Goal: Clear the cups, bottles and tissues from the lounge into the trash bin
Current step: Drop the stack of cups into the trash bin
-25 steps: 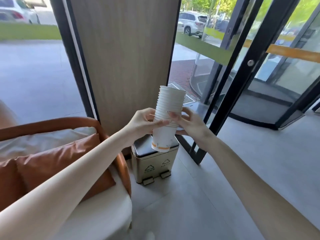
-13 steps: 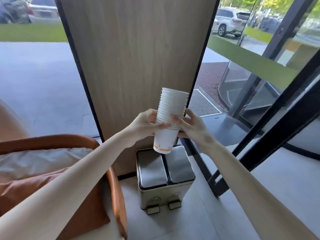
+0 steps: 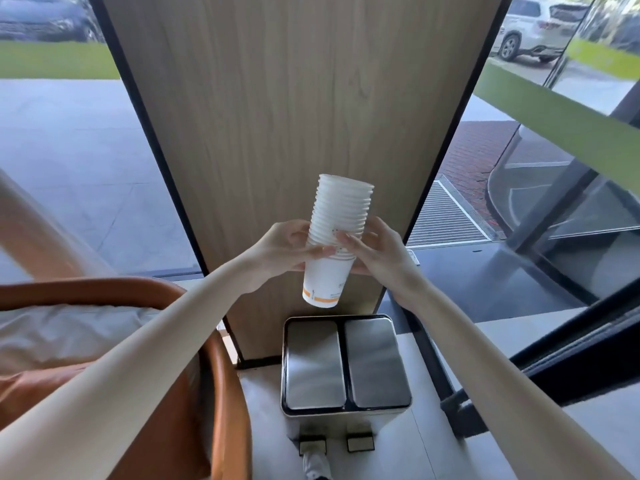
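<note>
A stack of cups (image 3: pixel 337 233) held above the shut trash bin (image 3: pixel 375 362)
The left hand (image 3: pixel 287 247) and right hand (image 3: pixel 377 254) curl round its middle from opposite sides. Its long axis is near upright and the base hangs below the hands, over the bin's rear edge. The small print by the orange band is unreadable.

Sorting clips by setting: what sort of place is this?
Probably a building's entrance lounge: a revolving glass door, an orange armchair, a pedal bin, and cars parked outside.

White cups (image 3: pixel 337 230) (orange band); silver bin (image 3: pixel 346 365).
</note>
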{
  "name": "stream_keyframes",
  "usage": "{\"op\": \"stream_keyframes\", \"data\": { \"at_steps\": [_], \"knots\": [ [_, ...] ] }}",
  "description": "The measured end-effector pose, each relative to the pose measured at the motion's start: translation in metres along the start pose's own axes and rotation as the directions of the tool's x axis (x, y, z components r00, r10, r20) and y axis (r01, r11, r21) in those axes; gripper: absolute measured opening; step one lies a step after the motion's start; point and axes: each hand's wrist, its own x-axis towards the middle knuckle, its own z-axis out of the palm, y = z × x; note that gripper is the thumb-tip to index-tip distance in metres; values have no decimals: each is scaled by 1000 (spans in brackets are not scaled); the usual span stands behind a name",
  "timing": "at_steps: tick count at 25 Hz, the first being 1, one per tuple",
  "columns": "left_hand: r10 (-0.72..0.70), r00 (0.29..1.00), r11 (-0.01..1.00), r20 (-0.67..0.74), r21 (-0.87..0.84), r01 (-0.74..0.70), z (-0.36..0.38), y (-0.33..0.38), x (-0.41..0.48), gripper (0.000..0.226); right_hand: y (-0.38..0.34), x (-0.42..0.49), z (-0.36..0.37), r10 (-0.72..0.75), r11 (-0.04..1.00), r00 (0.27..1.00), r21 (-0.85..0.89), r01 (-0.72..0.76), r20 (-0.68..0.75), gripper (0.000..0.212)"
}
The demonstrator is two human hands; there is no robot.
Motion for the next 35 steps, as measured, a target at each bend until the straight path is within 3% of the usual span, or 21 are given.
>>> {"op": "stream_keyframes", "data": {
  "at_steps": [15,30,35],
  "knots": [
    [-78,997,997,8,-17,78,4,-14,51,45,25,51,-24,56,997,997,-62,-52,57,49],
    [-151,988,988,34,-35,152,8,-36,61,60,49,54,-27,99,988,993,-124,-90,67,55],
    [-231,970,973,73,3,232,18,-78,55,62,86,44,-24,200,969,970,-178,-173,142,61]
  ]
}}
